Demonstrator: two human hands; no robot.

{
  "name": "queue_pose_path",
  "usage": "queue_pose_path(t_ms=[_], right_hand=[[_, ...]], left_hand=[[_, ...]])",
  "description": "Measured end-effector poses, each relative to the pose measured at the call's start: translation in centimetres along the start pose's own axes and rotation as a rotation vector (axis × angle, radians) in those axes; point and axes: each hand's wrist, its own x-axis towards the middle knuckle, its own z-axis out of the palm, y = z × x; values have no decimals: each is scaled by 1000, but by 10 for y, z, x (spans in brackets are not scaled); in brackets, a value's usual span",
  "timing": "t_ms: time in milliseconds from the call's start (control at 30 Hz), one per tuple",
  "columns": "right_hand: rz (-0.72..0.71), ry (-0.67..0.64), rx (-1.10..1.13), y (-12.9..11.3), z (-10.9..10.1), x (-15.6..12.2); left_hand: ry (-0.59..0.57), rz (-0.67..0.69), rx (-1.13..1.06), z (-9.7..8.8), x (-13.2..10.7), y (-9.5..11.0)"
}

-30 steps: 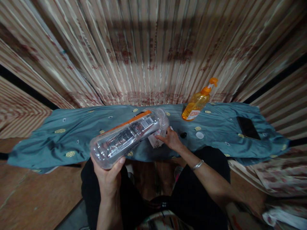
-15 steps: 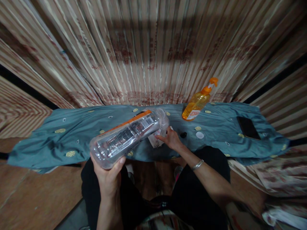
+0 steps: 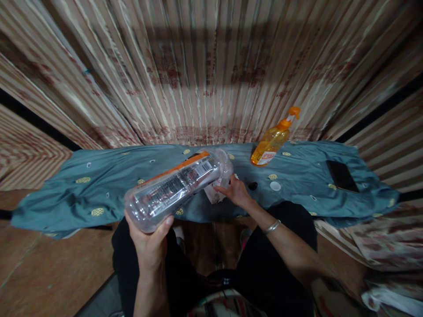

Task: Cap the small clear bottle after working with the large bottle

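Hardly anything has moved over the last second: both hands and the bottle sit where they were. The left hand [image 3: 150, 244] is clenched around the base of a clear plastic bottle [image 3: 178, 187], thumb over the bottom edge, holding it in the air, tilted on a slant with its mouth pointing away and to the right, over the near edge of the teal cloth [image 3: 99, 176]. Just under that mouth is a small white packet [image 3: 210, 193], and the right hand [image 3: 235, 192] has its fingertips against it; I cannot tell whether it clasps the packet or only touches it. A silver bracelet [image 3: 272, 227] sits on the right wrist. Just right of that hand lie a small black cap [image 3: 253, 186] and a white cap [image 3: 275, 186]. Farther back stands an orange pump bottle [image 3: 271, 143], and well to the right a black phone [image 3: 342, 176] lies flat on the cloth. A striped curtain [image 3: 211, 66] hangs behind.
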Motion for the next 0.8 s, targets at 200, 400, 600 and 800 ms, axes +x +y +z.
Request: queue_pose_path(t_ms=[200,400,600,800], right_hand=[[-25,23,6,3,2,0],[-34,26,0,6,4,1],[-45,44,29,6,4,0],[-20,26,2,3,2,0]], left_hand=[[-6,2,14,-1,0,-1],[-6,8,-20,-3,0,-3],[-13,9,1,-2,1,-2],[-7,-1,-17,-2,1,-2]])
